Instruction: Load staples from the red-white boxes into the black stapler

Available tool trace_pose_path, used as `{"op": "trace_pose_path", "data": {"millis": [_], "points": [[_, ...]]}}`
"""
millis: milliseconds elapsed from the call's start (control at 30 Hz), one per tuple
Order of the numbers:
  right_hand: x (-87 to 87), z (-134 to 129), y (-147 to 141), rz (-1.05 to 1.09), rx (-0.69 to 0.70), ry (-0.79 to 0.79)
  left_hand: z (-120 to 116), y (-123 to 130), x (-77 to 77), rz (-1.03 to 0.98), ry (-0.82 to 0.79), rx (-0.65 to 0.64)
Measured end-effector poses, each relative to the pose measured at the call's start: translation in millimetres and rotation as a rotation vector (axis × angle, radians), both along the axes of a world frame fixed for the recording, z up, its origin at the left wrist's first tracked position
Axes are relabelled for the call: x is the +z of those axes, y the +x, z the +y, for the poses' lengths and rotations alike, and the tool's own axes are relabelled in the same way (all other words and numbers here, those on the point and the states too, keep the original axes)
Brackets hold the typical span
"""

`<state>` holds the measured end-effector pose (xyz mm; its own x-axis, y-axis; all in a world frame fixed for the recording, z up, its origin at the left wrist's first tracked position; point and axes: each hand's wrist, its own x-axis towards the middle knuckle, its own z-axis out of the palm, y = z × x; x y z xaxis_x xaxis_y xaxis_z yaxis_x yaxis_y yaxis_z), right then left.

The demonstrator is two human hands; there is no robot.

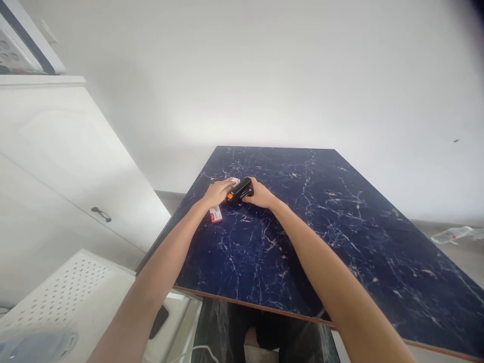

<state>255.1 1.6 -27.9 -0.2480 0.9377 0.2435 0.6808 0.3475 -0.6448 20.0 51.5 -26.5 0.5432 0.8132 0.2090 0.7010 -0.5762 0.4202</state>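
Near the far left part of the blue marbled table (pixel 260 247), my right hand (pixel 260 195) is closed round one end of a black stapler (pixel 240 190) with an orange part at its other end. The stapler is tilted, and my fingers cover some of it. My left hand (pixel 218 193) is beside the orange end. Its fingers are closed at a small white-and-red box (pixel 235 181), which shows only partly past the fingertips. A second white-and-red box (pixel 216 215) lies on the table under the left wrist, partly covered by it.
A white cabinet (pixel 75 151) with a dark handle (pixel 101 214) stands at the left. Below it is a white perforated surface (pixel 64 287) with a dark phone-like object (pixel 159 321) nearby. A pale wall (pixel 264 75) rises behind the table. Clear plastic (pixel 456 234) lies beyond its right edge.
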Motion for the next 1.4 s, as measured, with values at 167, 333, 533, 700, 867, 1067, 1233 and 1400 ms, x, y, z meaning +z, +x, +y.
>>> {"op": "trace_pose_path", "data": {"millis": [167,333,533,700,867,1067,1233,1400], "points": [[11.8,-45.9,44.9,-0.136,-0.048,-0.023,-28.5,18.0,0.8,0.006,0.01,-0.088],[18.6,-103.7,98.8,-0.189,-0.104,-0.107,-96.7,62.3,0.1,-0.018,0.024,-0.046],[25.3,-132.7,138.2,0.002,-0.034,-0.21,-107.4,86.3,23.8,-0.016,0.078,0.069],[25.0,-129.6,150.1,0.04,-0.128,-0.202,-65.6,71.4,21.2,-0.007,0.12,0.021],[19.1,-129.6,135.8,-0.06,-0.086,-0.163,-62.4,58.4,2.4,0.102,0.025,-0.156],[9.1,-125.8,121.7,-0.125,-0.138,-0.076,-71.3,47.7,24.7,0.128,-0.167,-0.274],[5.0,-122.6,122.7,-0.141,-0.17,-0.026,-73.8,40.9,27.3,0.182,-0.238,-0.269],[5.5,-121.8,125.1,-0.157,-0.172,-0.025,-62.0,30.7,23.9,0.087,-0.247,-0.274]]}}
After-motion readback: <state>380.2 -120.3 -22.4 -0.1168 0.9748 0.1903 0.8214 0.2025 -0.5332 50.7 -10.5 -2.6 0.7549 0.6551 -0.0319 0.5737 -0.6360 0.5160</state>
